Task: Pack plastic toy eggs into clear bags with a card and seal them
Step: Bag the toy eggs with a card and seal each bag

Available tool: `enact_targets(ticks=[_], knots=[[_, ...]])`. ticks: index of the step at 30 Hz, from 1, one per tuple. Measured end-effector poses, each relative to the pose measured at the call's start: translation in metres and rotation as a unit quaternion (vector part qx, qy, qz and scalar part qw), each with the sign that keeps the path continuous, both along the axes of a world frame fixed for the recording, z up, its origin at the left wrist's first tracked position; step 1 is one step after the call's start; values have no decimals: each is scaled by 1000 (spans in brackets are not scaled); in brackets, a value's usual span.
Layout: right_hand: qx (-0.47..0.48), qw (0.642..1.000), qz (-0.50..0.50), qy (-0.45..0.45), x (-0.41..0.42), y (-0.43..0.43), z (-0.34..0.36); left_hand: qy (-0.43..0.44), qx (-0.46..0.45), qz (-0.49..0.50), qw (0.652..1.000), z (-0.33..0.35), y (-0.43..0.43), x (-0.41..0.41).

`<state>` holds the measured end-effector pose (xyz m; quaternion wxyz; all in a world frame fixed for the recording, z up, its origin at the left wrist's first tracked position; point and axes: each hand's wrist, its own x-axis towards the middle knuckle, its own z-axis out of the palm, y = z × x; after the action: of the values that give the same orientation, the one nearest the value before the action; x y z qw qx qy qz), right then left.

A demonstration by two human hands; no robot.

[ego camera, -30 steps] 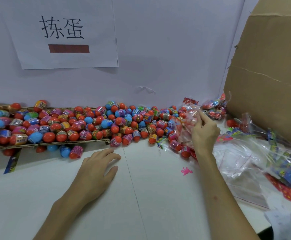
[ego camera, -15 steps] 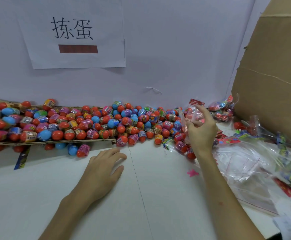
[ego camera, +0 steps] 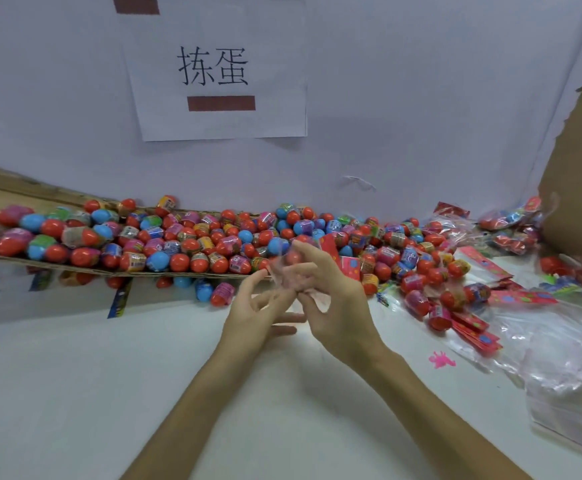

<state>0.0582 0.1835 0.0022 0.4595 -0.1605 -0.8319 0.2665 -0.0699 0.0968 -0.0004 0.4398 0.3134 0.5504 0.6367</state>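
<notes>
2 hands meet over the white table [ego camera: 74, 393]: right hand [ego camera: 339, 306] pinches a blurred clear bag [ego camera: 291, 277], left hand [ego camera: 256, 311] touches it with spread fingers. Loose toy eggs [ego camera: 185, 244] heap at 10 o'clock, bag pile [ego camera: 566, 344] at 4, wall sign [ego camera: 216, 71] at 12.

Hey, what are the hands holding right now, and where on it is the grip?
A clear bag, blurred by motion. The right hand pinches its right side; the left hand touches its left edge, grip unclear there.

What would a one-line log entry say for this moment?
step: readying bag | right hand: pinches clear bag | left hand: fingers at bag's edge | contents: blurred | toy eggs: piled behind
</notes>
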Motion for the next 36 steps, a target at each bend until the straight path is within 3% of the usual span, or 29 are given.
enact_targets(ticks=[7,12,15,17,20,22,24,26,28,29,31,36], knots=[[-129,991,-13,40,1,2,5,78,7,34,996,-3,-1,-9],[-259,956,-78,117,10,14,11,106,-31,64,992,-6,-2,-12],[-336,926,-82,151,15,21,15,188,-48,97,976,-9,-2,-17],[-387,905,-70,163,17,23,18,301,-63,137,942,-11,-2,-20],[-428,887,-52,162,18,23,21,472,-111,173,857,-10,-6,-21],[-397,905,-47,145,17,20,22,560,-125,186,798,-13,-6,-23],[-302,948,-41,94,15,15,22,592,-74,189,780,-13,-5,-24],[-198,980,-19,30,11,7,19,498,5,170,850,-11,-3,-22],[-120,993,10,-6,7,0,13,223,23,121,967,-1,-2,-15],[-82,996,24,-17,5,-2,11,74,3,84,994,5,-1,-12],[-26,997,55,-39,2,-6,6,-117,-45,-8,992,6,0,-16],[-49,991,101,-77,0,-10,1,-292,-17,-165,942,-3,-4,-27]])
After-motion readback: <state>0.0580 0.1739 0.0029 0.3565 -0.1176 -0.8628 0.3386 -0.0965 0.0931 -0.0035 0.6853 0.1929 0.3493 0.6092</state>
